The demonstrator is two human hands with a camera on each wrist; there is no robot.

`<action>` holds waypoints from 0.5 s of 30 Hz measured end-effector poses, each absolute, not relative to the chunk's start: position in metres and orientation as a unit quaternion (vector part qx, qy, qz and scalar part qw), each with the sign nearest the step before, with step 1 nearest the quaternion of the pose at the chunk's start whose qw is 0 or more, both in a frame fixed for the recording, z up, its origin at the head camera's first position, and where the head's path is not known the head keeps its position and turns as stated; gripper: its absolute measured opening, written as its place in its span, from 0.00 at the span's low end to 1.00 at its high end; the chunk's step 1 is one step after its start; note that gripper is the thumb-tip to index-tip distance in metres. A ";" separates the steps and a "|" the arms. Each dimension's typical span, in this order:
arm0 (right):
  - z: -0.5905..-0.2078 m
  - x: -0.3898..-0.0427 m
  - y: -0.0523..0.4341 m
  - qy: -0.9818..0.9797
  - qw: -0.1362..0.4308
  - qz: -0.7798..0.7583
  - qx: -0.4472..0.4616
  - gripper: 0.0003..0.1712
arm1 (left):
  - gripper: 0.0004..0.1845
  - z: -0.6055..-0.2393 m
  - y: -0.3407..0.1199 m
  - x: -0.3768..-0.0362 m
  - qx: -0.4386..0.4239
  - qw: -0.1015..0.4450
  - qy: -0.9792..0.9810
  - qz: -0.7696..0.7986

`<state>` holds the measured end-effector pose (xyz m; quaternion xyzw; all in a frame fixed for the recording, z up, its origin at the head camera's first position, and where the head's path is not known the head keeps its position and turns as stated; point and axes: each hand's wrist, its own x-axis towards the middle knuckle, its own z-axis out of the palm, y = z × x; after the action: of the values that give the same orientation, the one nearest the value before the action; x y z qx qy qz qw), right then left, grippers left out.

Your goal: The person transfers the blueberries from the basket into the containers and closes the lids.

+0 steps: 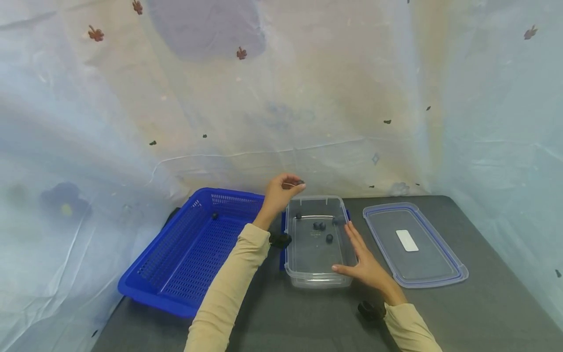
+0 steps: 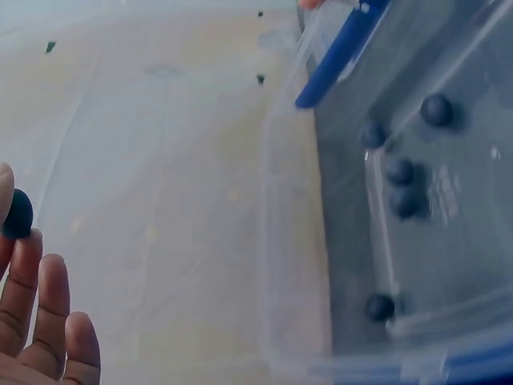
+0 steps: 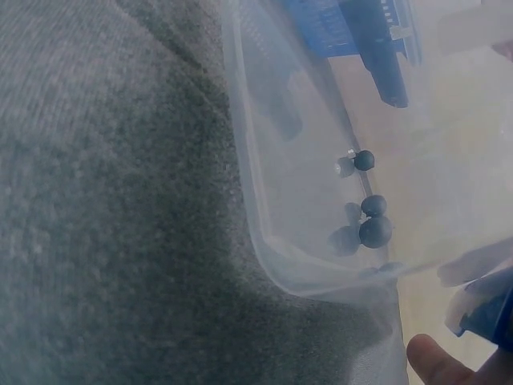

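My left hand [image 1: 279, 193] pinches a small dark round ball [image 2: 19, 214] between thumb and fingertips, raised above the far left corner of a clear plastic container [image 1: 314, 266]. Several similar dark balls [image 1: 329, 238] lie apart or in a touching pair on the container's floor. Fingers spread, my right hand [image 1: 365, 261] rests against the container's right side, its thumb near the front rim. Blue clasps [image 2: 341, 60] hang at the container's sides. To the left stands a blue perforated basket [image 1: 164, 302], with one dark ball [image 1: 214, 215] visible at its far end.
A clear lid with a blue-tinted rim [image 1: 433, 283] and a white label [image 1: 406, 240] lies flat right of the container. Everything stands on a dark grey table [image 1: 308, 322]. A patterned plastic sheet [image 1: 308, 98] hangs behind the table and at both sides.
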<state>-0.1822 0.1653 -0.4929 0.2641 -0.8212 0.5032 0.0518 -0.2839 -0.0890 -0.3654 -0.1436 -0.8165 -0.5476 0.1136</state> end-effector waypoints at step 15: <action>-0.482 -0.176 0.162 -0.821 0.043 0.508 0.256 0.63 | 0.12 -0.409 -0.031 -0.287 -0.084 0.044 -0.846 -0.524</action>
<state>-0.1758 0.1618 -0.4822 0.2561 -0.8210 0.5084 0.0431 -0.2875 -0.0305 -0.4088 -0.0845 -0.8462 -0.5242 0.0444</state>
